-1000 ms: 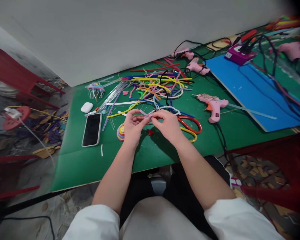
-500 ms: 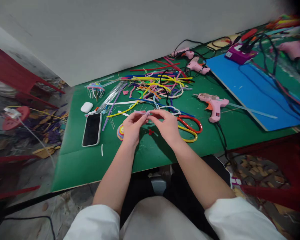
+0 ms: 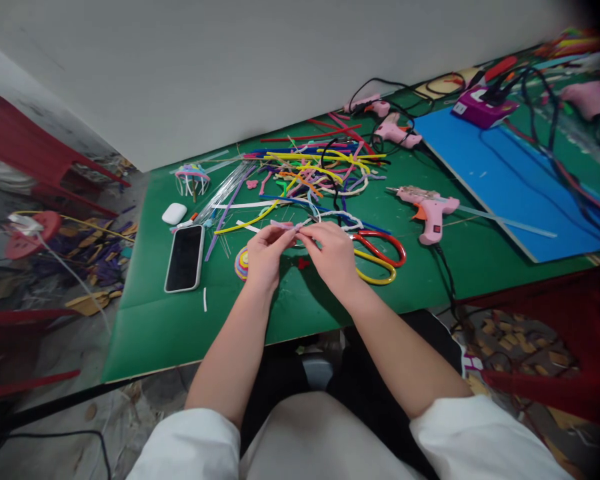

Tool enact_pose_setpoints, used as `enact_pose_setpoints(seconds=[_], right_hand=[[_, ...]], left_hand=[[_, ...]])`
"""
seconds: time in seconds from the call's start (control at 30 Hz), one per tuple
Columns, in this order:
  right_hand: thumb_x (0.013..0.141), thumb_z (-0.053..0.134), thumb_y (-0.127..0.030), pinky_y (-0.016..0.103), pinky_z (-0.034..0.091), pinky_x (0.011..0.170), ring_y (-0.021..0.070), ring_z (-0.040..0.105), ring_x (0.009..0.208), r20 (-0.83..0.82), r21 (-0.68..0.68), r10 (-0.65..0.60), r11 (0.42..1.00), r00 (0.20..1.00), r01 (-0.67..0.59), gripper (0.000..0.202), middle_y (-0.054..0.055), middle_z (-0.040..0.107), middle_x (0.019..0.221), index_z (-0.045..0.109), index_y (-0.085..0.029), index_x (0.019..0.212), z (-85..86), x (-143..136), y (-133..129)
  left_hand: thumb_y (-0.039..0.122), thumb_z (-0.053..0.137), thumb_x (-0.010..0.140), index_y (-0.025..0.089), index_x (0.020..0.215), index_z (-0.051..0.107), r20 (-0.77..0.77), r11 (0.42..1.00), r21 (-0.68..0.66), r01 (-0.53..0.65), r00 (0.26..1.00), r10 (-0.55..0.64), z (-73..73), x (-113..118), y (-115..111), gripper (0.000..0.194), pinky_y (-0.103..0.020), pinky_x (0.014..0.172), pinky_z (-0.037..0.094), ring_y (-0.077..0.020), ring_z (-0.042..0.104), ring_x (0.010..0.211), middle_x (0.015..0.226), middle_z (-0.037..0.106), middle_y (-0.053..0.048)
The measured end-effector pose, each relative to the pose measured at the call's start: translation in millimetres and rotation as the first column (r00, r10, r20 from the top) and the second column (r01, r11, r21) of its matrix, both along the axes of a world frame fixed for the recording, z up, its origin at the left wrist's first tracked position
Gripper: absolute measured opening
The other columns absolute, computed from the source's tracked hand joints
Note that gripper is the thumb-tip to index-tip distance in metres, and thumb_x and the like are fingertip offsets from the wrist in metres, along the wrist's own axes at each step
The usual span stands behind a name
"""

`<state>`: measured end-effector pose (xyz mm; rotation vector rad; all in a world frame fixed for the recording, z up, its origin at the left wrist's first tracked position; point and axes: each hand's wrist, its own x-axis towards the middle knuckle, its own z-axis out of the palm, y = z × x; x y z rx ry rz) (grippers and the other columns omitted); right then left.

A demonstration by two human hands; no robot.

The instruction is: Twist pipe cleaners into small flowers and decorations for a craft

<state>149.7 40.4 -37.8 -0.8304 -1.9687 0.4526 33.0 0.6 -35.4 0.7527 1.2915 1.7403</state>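
Observation:
My left hand point(image 3: 264, 257) pinches a small pink and lilac fuzzy piece point(image 3: 286, 226) between thumb and fingertips. The fingertips of my right hand point(image 3: 334, 257) are closed at the right end of the same piece, close beside the left ones. A striped round coil point(image 3: 241, 263) is partly covered by my left hand. Scissors with red and yellow handles point(image 3: 399, 250) lie just right of my right hand, their blades mostly hidden. Below the fingers, a small red piece point(image 3: 304, 264) rests on the green table point(image 3: 300, 313). Pipe cleaners point(image 3: 320, 167) are heaped beyond both hands.
A phone point(image 3: 185, 259), a white case point(image 3: 175, 213) and a small striped dome with white strands point(image 3: 193, 179) are at the left. To the right are a pink glue gun point(image 3: 433, 212) with its cord, a blue board point(image 3: 520, 193) and a purple power block point(image 3: 485, 108).
My right fingertips have shifted slightly and are drawn closer together at the piece. My left hand still holds it in nearly the same place.

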Motion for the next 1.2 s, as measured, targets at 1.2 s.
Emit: enact_pose_setpoints(seconds=[1.2], right_hand=[[0.075, 0.052, -0.020, 0.027, 0.046, 0.062, 0.0121, 0.057, 0.064, -0.136, -0.491, 0.099, 0.857, 0.986, -0.154, 0.009, 0.001, 0.064, 0.071, 0.061, -0.017, 0.075, 9.3, 4, 5]], left_hand=[[0.025, 0.073, 0.064, 0.017, 0.077, 0.067, -0.093, 0.997, -0.033, 0.067, 0.993, -0.070, 1.3, -2, -2, 0.017, -0.025, 0.066, 0.053, -0.0095, 0.061, 0.065, 0.078, 0.068, -0.002]])
